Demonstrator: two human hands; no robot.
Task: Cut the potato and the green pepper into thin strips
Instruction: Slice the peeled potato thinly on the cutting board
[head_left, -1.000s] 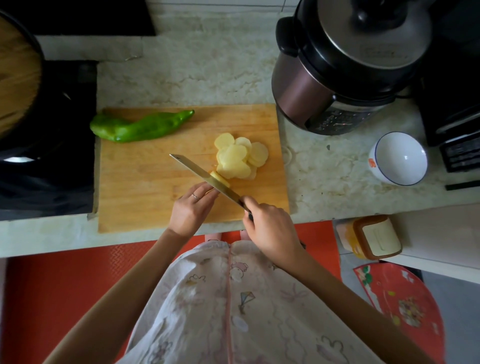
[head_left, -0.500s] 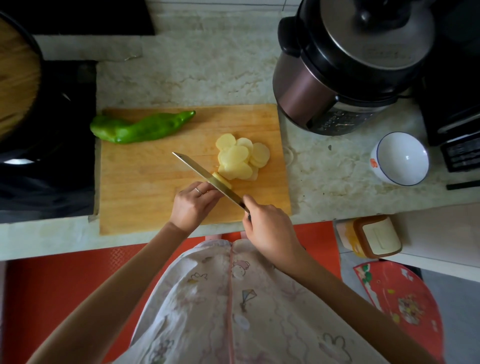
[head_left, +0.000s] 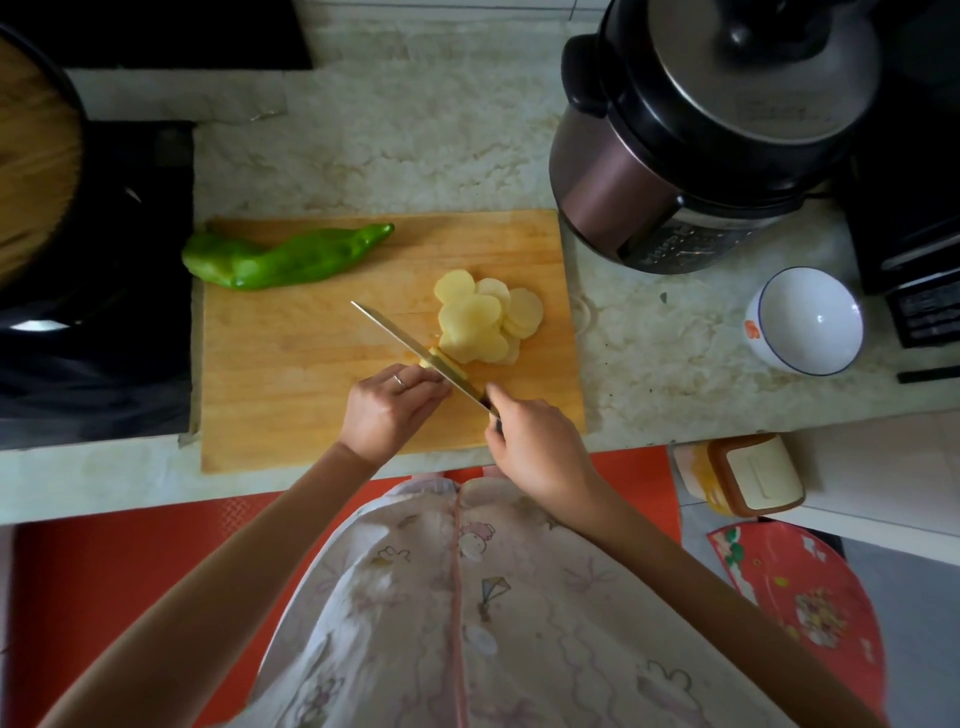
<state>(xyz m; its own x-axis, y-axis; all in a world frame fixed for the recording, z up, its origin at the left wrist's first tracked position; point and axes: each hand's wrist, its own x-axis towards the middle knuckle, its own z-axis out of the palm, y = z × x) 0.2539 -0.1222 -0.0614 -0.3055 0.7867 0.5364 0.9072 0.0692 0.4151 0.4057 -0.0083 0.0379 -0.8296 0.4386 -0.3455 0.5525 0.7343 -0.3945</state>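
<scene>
A pile of round potato slices (head_left: 483, 319) lies on the wooden cutting board (head_left: 291, 384), right of centre. A small uncut end of potato (head_left: 435, 358) sits at the pile's near edge, with my left hand (head_left: 387, 408) pinching it from the left. My right hand (head_left: 535, 447) grips the knife (head_left: 410, 347) by its handle. The blade slants up to the left and rests on the potato end. A whole green pepper (head_left: 280, 257) lies at the board's far left corner, untouched.
A pressure cooker (head_left: 691, 130) stands right behind the board. A white bowl (head_left: 808, 322) sits on the marble counter to the right, beside a dark appliance (head_left: 909, 218). A black stove with a pan (head_left: 47, 208) borders the board's left edge.
The knife and both hands stay at the potato end with only slight shifts. The slice pile and the pepper have not moved.
</scene>
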